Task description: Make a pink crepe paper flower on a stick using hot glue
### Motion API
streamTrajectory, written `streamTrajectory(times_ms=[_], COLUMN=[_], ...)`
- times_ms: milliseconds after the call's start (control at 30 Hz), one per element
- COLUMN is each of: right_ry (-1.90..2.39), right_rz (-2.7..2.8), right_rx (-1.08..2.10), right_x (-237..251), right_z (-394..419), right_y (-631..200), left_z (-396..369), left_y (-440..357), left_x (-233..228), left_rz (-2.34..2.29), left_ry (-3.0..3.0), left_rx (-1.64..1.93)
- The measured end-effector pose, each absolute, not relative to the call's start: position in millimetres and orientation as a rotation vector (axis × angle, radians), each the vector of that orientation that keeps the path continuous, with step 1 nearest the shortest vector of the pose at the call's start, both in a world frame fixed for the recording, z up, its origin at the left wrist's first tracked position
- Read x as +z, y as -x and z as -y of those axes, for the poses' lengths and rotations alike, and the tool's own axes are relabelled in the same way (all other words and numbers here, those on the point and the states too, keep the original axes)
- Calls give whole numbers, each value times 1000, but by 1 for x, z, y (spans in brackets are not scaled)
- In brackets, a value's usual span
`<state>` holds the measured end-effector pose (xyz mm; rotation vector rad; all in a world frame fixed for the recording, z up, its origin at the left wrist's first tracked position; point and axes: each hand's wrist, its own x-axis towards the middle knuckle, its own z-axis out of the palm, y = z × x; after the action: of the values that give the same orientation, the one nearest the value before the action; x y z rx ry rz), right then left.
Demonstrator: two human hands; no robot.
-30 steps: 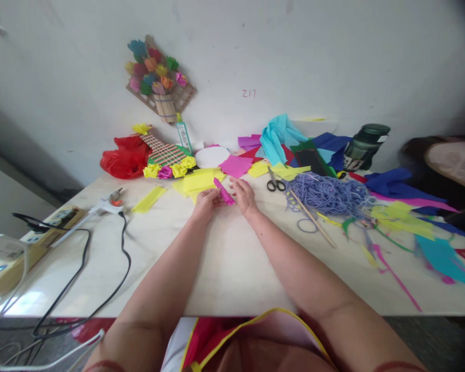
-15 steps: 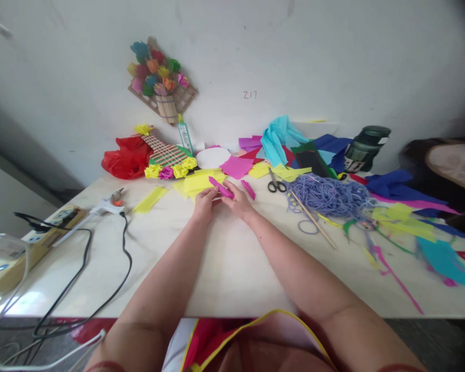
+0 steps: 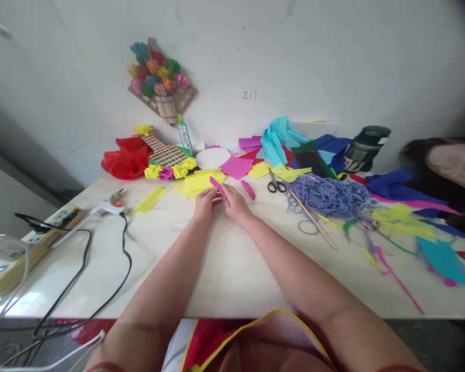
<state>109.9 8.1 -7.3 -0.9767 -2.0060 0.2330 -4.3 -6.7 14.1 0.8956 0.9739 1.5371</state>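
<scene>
Between my two hands is a folded strip of magenta crepe paper (image 3: pixel 217 186), its pointed end sticking up and away from me. My left hand (image 3: pixel 206 205) pinches it from the left side. On the other side my right hand (image 3: pixel 235 203) has its fingers closed on the lower right end, which they partly cover. A second small magenta paper piece (image 3: pixel 248 189) lies on the table just right of my right hand. Yellow paper sheets (image 3: pixel 201 179) and a magenta square (image 3: pixel 236 167) lie just beyond my fingers.
Scissors (image 3: pixel 276 185), a tangle of purple string (image 3: pixel 329 196) and a wooden stick (image 3: pixel 313 220) lie to the right. A glue gun (image 3: pixel 110 204) and power strip (image 3: pixel 34 245) with cords are at left. A decorated fan shape (image 3: pixel 166 152) and dark bottle (image 3: pixel 367 148) stand behind.
My right hand has shifted slightly and its fingers now cover more of the strip's right end. Less of the magenta paper shows. My left hand stays almost in place.
</scene>
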Motion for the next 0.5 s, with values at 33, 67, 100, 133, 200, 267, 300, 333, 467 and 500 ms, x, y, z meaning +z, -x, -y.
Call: streamTrajectory(times_ms=[33,67,100,133,200,267,300,333,467,500], right_ry=[981,979,971,955,918,911,931,961,1070,1071], right_rz=[2014,2021,2026,2024,1981,1863,1782,1699,1468,1430], right_rx=[238,248,264,289,374,503,573,641,907,974], right_x=[-6,-4,-1,2,8,13,15,17,17,16], right_z=[-6,-4,-2,0,3,6,6,6,1,0], right_y=[-110,-110,-111,-112,-113,-115,-116,-116,-120,-120], left_z=[7,7,6,6,6,6,6,6,7,7], left_y=[4,4,5,5,6,7,8,9,10,10], left_x=[14,14,13,13,13,13,13,13,12,11], left_rz=[-972,-970,-970,-970,-976,-979,-977,-972,-932,-923], left_ry=[-895,-894,-894,-897,-910,-944,-971,-1006,-1181,-1215], left_rx=[1536,1531,1525,1519,1514,1508,1494,1468,1299,1263])
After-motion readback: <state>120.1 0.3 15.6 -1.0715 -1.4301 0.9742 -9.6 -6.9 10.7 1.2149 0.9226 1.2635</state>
